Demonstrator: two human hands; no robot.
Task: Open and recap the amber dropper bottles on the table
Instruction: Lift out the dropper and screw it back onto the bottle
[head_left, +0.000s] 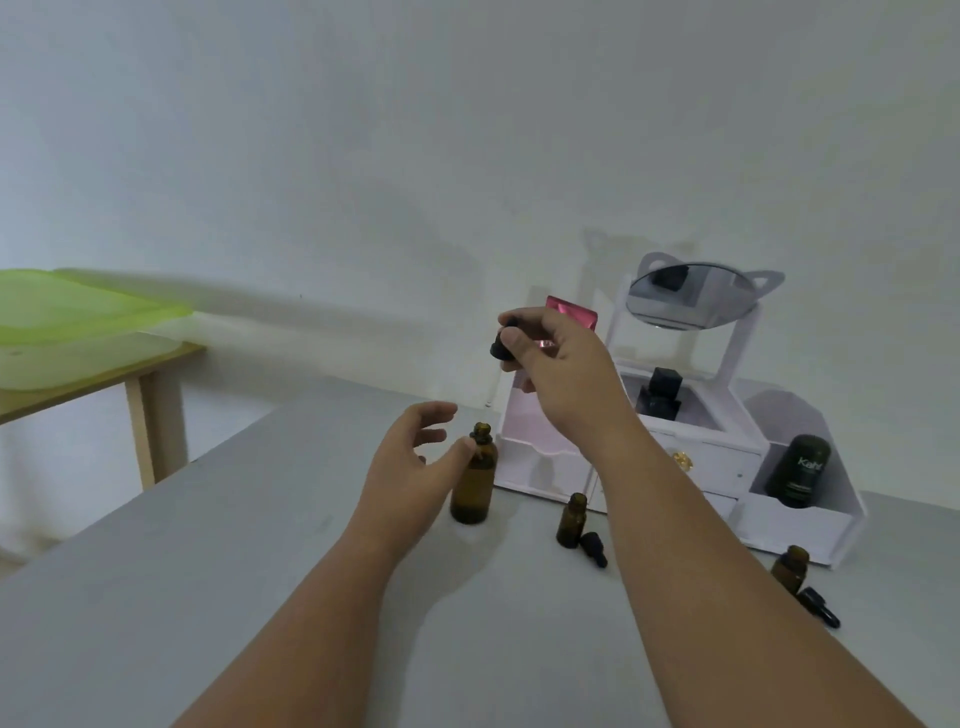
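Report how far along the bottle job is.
Done: all three amber bottles stand open; two droppers lie beside the small bottles. In hand: the right hand holds the third dropper above the big bottle, which the left hand touches at the neck. Left: recapping all three.

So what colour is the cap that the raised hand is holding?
Black. The right hand pinches the dropper cap by its fingertips; the head view shows it clearly.

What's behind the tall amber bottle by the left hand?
Behind the tall amber bottle stands the white organizer, its left tray partly covered by the right hand holding the dropper cap.
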